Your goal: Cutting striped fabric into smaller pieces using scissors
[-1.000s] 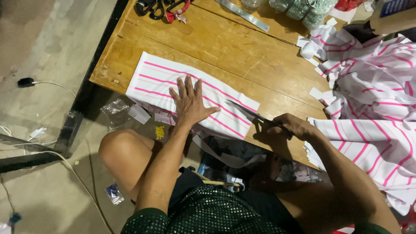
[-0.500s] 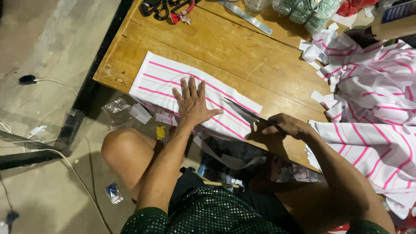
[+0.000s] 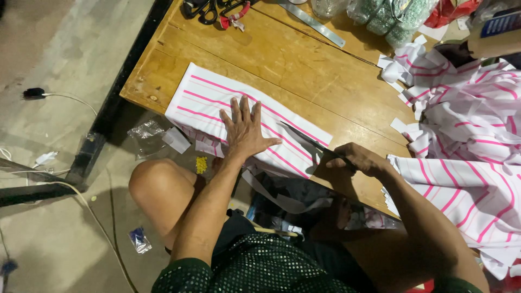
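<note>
Pressing: your left hand (image 3: 245, 129) lies spread flat on the striped cloth (image 3: 217, 108), at the table's (image 3: 304, 70) 7 o'clock edge.
Cutting: your right hand (image 3: 361, 159) grips the scissors (image 3: 309, 142), at the cloth's 3 o'clock end.
Handling: cloth looks light, limp; hold beside the cut.

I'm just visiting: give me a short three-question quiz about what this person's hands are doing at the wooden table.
1. True or false: the left hand lies flat on the striped fabric.
2. What does the right hand hold? A) scissors B) metal ruler C) dark blade
3. Which pile lies nearer the right hand: the striped fabric heap or the spare scissors?

Key: 1 true; 2 C, a dark blade at the fabric's edge; 3 the striped fabric heap.
</note>
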